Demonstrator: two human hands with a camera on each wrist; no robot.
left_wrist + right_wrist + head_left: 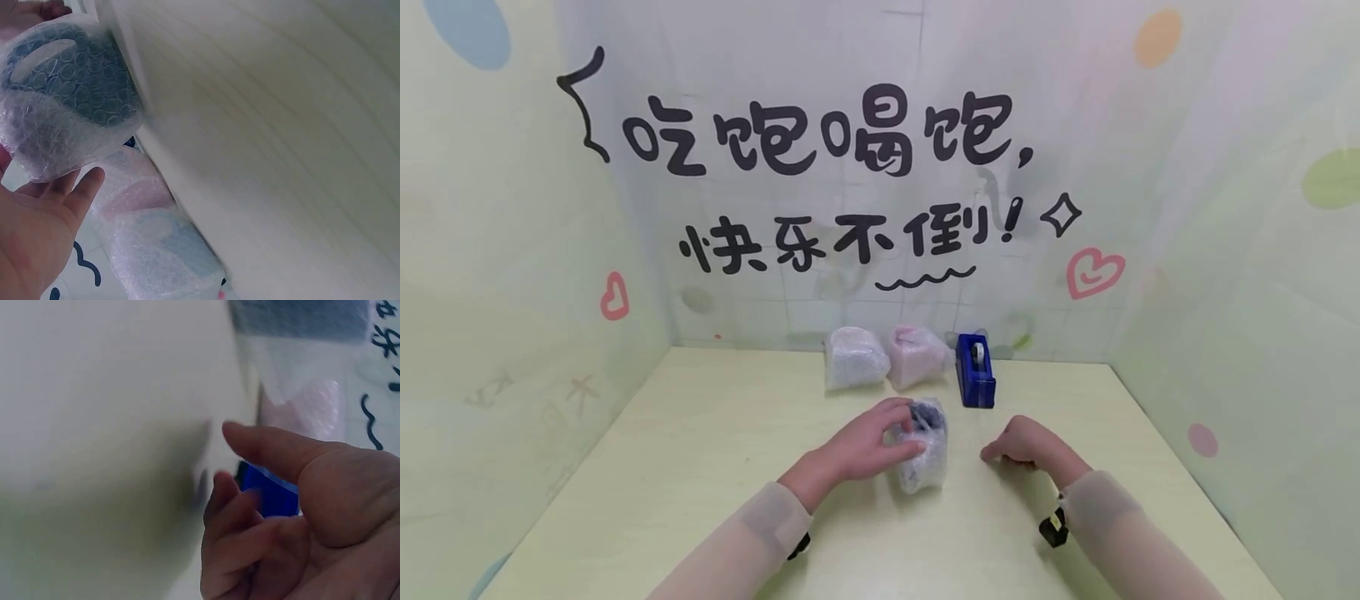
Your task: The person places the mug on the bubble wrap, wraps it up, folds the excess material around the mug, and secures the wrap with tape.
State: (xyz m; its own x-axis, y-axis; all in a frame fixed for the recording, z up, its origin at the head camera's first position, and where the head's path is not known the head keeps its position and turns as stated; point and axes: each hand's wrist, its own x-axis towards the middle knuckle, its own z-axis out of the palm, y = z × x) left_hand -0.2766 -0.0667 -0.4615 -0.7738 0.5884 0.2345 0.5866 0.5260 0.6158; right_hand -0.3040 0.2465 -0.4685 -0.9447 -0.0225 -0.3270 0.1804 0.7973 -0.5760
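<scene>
A bundle in clear bubble wrap (931,454) stands on the table in the head view, with something dark blue showing through the plastic. My left hand (872,442) grips its left side, fingers over the upper part and thumb across the front. In the left wrist view the wrapped bundle (75,81) shows round bubbles over the blue and a pale curved patch; what it is inside cannot be told. To its right, my right hand (1026,443) is low over the table with loosely curled fingers and nothing in them. The right wrist view shows its thumb and fingers apart.
Two more bubble-wrapped bundles stand by the back wall, a whitish one (856,358) and a pink one (919,357). Right of them is a blue tape dispenser (976,387) with a roll in it. Printed curtain walls enclose the pale wooden table (700,467) at the back and sides.
</scene>
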